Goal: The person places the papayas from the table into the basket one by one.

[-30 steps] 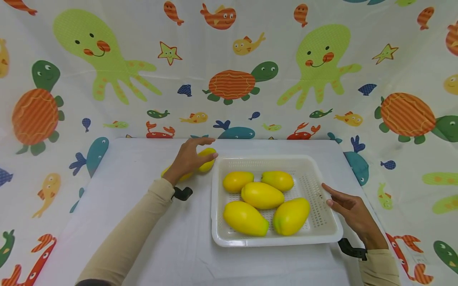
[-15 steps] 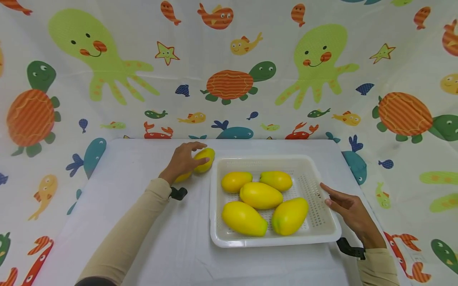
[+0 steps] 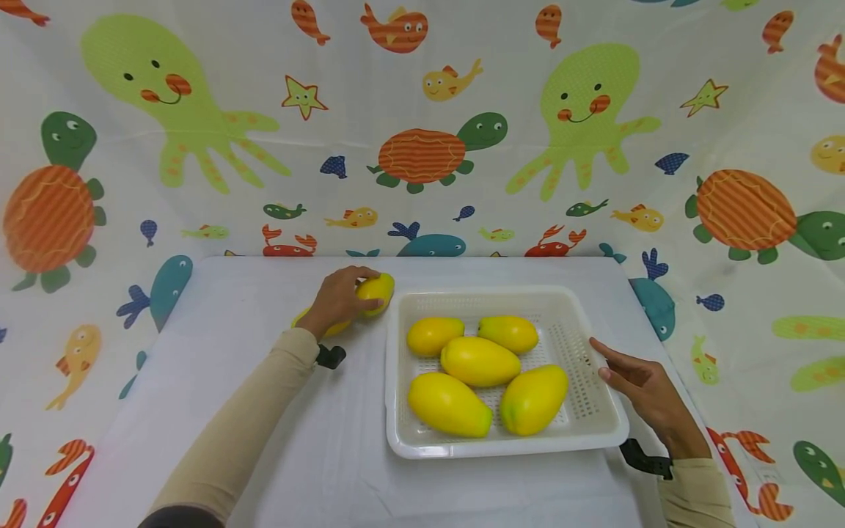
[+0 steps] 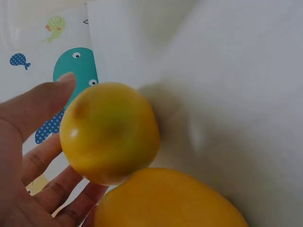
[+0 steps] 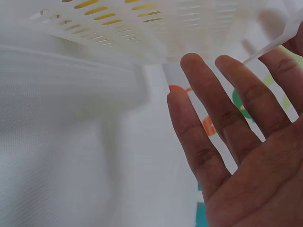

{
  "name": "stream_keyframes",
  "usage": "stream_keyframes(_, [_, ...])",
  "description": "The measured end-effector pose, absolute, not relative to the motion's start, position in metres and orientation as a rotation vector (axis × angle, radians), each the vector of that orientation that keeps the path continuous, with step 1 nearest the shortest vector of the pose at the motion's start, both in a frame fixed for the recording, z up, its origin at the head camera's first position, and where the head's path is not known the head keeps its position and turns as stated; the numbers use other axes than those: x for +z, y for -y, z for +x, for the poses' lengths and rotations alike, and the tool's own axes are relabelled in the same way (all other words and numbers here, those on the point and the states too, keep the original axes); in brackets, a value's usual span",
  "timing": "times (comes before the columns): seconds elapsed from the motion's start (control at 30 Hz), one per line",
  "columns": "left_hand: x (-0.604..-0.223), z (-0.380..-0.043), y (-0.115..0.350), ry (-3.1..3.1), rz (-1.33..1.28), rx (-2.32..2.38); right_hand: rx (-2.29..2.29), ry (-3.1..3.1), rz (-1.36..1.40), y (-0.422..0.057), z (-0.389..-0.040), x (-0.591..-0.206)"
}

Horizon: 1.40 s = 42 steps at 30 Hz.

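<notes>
In the head view, my left hand [image 3: 339, 297] grips a yellow mango [image 3: 376, 293] at the table's far side, thumb on its near side. The left wrist view shows the fingers [image 4: 57, 189] around its far side. A second mango [image 4: 170, 201] lies against it, partly hidden beneath my hand in the head view. Several mangoes [image 3: 480, 361] lie in a white perforated plastic basket [image 3: 581, 323]. My right hand [image 3: 650, 396] rests at the basket's right rim, index fingertip and thumb touching it. Its other fingers [image 5: 199, 142] are straight below the rim.
A white cloth covers the table [image 3: 264, 440]. Behind and on both sides hangs a curtain [image 3: 251, 59] printed with sea animals. Each wrist wears a dark camera mount [image 3: 330, 357].
My left hand has drawn back slightly and closed its thumb and fingers around the far mango. The right hand and basket stay in place; the head view has shifted a little.
</notes>
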<state>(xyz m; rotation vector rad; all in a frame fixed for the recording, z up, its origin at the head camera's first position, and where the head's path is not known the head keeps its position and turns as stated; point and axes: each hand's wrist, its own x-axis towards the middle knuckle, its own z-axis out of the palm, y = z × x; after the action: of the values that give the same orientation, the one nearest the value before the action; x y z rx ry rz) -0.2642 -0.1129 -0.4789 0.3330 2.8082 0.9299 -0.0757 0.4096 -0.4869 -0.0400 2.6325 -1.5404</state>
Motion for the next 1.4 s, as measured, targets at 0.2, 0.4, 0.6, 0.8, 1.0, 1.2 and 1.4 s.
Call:
stream_keyframes(0.2, [-0.482, -0.265, 0.113, -2.776, 0.314, 0.949, -1.562, -2.625, -0.048, -0.410, -0.076, -0.488])
stream_keyframes(0.4, [-0.483, -0.262, 0.112, -2.775, 0.300, 0.974, -1.536, -2.638, -0.039, -0.410, -0.075, -0.489])
stream_keyframes(0.6, [-0.475, -0.260, 0.113, -2.794, 0.293, 1.048, -1.509, -2.650, -0.019, -0.410, -0.075, -0.491])
stream_keyframes(0.8, [-0.459, -0.259, 0.113, -2.820, 0.304, 1.108, -1.504, -2.655, -0.034, -0.411, -0.075, -0.492])
stream_keyframes(1.0, [-0.439, -0.255, 0.107, -2.846, 0.364, 1.157, -1.511, -2.662, -0.047, -0.413, -0.075, -0.492])
stream_keyframes(1.2, [-0.425, -0.247, 0.094, -2.864, 0.446, 1.201, -1.506, -2.661, -0.025, -0.411, -0.075, -0.490])
stream_keyframes(1.4, [-0.413, -0.239, 0.078, -2.879, 0.618, 1.253, -1.517, -2.654, -0.036, -0.410, -0.076, -0.490])
